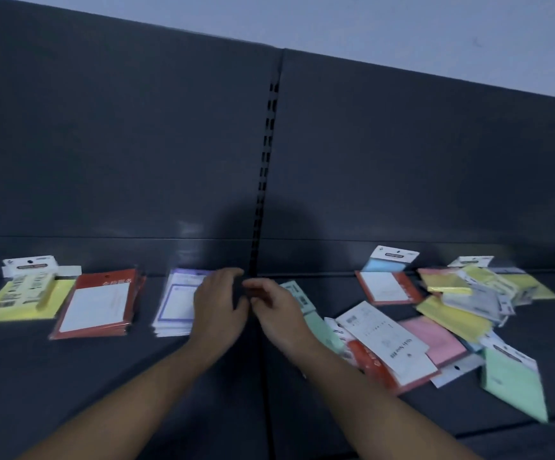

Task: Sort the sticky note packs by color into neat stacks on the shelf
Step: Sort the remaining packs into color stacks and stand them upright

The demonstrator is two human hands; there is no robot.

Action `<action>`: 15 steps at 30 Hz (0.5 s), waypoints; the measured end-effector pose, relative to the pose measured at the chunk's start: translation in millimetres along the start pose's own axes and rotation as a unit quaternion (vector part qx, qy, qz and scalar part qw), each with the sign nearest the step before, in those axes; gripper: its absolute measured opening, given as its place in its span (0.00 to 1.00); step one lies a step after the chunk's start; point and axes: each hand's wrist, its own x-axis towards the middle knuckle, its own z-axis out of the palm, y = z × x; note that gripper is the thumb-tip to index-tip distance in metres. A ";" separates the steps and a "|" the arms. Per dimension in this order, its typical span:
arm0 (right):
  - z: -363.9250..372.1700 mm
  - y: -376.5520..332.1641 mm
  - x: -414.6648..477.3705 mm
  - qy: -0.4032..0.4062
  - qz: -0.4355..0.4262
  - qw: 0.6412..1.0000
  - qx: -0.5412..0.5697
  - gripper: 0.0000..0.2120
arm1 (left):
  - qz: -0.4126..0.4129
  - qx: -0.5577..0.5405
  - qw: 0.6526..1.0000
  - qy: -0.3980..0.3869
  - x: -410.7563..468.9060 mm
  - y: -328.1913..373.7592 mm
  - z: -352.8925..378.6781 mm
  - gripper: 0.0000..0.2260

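On the dark shelf (203, 376) three sorted stacks lie at the left: a yellow stack (20, 298), a red stack (98, 307) and a purple-framed stack (176, 302). My left hand (218, 307) hovers at the purple stack's right edge, fingers loosely curled, holding nothing I can make out. My right hand (274, 308) is just beside it, fingers relaxed, over a green pack (302, 302). A mixed heap of unsorted packs (435, 313) in red, pink, yellow, blue and green spreads to the right.
The shelf's dark back panel (120, 144) rises behind, with a slotted upright (264, 174) at the middle. A loose green pack (515, 383) lies near the shelf's front edge at the right. Bare shelf lies around my forearms.
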 end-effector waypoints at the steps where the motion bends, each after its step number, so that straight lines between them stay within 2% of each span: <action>1: -16.0 2.5 -5.5 0.013 -0.005 1.000 0.000 0.16 | 0.032 -0.010 0.999 -0.016 -1.4 10.3 8.5 0.18; 3: -49.1 11.2 -17.2 0.042 0.002 0.999 -0.013 0.15 | 0.084 -0.030 0.994 -0.059 -3.9 30.9 26.8 0.15; 7: -118.8 34.9 -40.9 0.126 0.041 0.988 -0.082 0.13 | 0.130 -0.062 0.984 -0.107 -7.7 66.7 64.1 0.10; 11: -186.6 67.5 -60.8 0.168 0.069 0.971 -0.153 0.13 | 0.145 -0.028 0.978 -0.149 -9.1 98.2 99.1 0.12; 15: -248.5 92.5 -78.9 0.211 0.098 0.957 -0.172 0.13 | 0.154 -0.004 0.970 -0.189 -5.7 137.4 141.9 0.13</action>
